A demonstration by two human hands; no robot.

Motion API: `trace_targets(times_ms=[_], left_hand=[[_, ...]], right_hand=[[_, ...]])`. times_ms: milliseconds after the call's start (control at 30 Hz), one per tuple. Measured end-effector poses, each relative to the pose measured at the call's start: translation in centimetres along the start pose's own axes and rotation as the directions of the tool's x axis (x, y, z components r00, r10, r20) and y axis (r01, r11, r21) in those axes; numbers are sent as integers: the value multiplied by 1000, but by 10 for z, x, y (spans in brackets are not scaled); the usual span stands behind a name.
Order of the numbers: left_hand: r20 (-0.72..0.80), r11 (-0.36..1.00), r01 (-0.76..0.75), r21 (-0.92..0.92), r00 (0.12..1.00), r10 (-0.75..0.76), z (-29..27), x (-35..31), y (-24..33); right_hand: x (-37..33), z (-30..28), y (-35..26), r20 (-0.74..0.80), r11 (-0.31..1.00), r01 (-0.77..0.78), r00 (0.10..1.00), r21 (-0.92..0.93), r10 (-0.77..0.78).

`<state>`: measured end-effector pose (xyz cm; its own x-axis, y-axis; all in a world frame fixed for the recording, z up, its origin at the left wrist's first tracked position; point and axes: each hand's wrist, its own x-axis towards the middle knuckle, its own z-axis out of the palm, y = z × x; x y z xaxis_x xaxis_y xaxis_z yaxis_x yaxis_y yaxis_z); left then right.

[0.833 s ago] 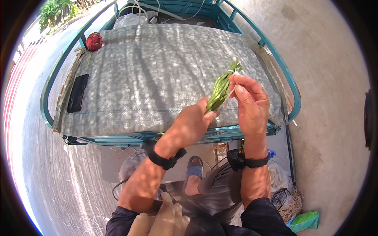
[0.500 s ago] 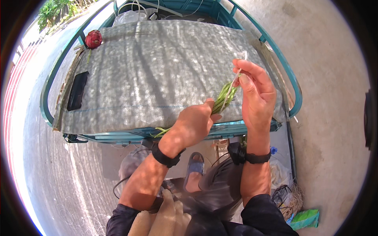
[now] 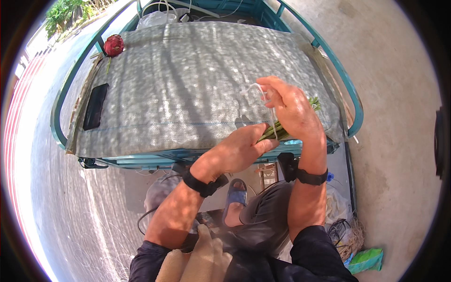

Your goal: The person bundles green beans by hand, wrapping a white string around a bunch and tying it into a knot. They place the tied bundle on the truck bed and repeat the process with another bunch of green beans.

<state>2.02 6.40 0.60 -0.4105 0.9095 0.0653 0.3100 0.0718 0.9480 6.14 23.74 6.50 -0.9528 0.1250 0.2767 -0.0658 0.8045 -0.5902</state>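
Note:
My left hand [image 3: 242, 148] is closed round a bundle of thin green stalks [image 3: 268, 137] at the front edge of the covered cart bed. The tips of the bundle [image 3: 314, 104] stick out past my right hand; I cannot tell which vegetable it is. A white string [image 3: 273, 117] passes over the bundle beside my left thumb and rises to my right hand [image 3: 296, 110]. There the string curls round the bent fingers, its loose end hanging to the left above the cover. My right palm faces down and hides the middle of the bundle.
A grey woven sheet [image 3: 188, 94] covers the teal cart bed, with teal side rails [image 3: 350, 101]. On it lie a black phone [image 3: 96, 107] and a red dragon fruit [image 3: 113, 45]. White plastic bags [image 3: 157, 19] sit behind. A green packet [image 3: 366, 261] lies on the floor at right.
My right hand has turned palm down and brought the string over to the left across the bundle. The bundle now lies flatter, its tips pointing right.

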Motion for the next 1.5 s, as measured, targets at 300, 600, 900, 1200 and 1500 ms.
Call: trace_targets(times_ms=[300,600,900,1200,1500], left_hand=[[102,914,68,-399,994,-30,-7,-7,10],[-69,740,-55,-671,998,12,-17,-14,20],[-108,564,-95,-820,994,11,-24,-17,17],[-13,611,-61,-789,997,82,-34,-24,16],[33,750,-17,-661,998,52,-51,-35,17]], right_hand=[[9,-11,4,-247,923,194,962,331,-114],[-25,-24,23,-612,858,177,769,481,185],[-15,37,5,119,490,-133,991,862,61],[-18,36,38,413,485,-298,899,822,-148],[-25,18,38,427,555,-325,902,766,-60]])
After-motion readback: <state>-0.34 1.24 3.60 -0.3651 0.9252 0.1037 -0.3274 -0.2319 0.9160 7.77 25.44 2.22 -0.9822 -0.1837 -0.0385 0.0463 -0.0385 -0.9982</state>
